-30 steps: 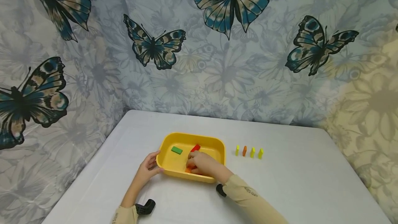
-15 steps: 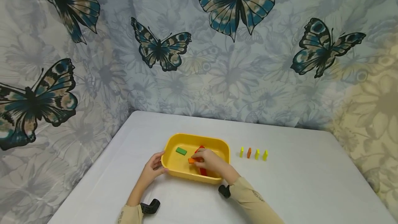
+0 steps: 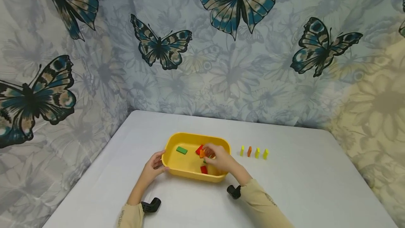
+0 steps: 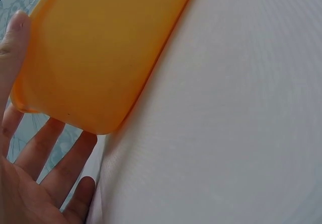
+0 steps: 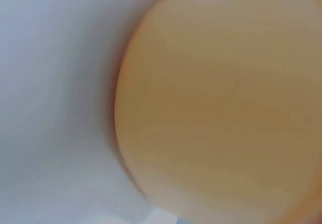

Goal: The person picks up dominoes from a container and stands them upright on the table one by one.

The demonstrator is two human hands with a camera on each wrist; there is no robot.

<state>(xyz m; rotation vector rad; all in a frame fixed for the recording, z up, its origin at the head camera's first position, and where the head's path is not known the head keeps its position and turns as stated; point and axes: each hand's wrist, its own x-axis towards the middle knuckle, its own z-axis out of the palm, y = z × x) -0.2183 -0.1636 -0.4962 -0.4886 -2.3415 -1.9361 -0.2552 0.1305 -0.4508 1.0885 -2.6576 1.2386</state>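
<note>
A yellow tray point(image 3: 186, 176) sits on the table with small domino-like blocks in it. My left hand point(image 3: 152, 169) holds its left end, thumb by the near corner and fingers against the end wall, as the left wrist view also shows. Inside the right half, my right hand point(image 3: 219, 158) has bent fingers over the blocks. An orange block point(image 3: 201, 153) lies at its fingertips beside a red block point(image 3: 199, 149); a bit of green shows near the thumb. Whether anything is pinched is hidden. Another red block point(image 3: 204, 169) lies nearer, and a green block point(image 3: 181, 150) to the left.
Right of the tray, three yellow blocks and one orange block point(image 3: 249, 151) stand upright in a spaced row on the white table point(image 3: 300, 178). A butterfly-patterned cloth point(image 3: 234, 80) hangs behind. The right wrist view shows mostly the tray's outer wall point(image 5: 216, 103).
My right hand has moved from the near side of the tray toward its right middle, and the orange block has shifted the same way. A red block near the front is now uncovered. The left hand stays put.
</note>
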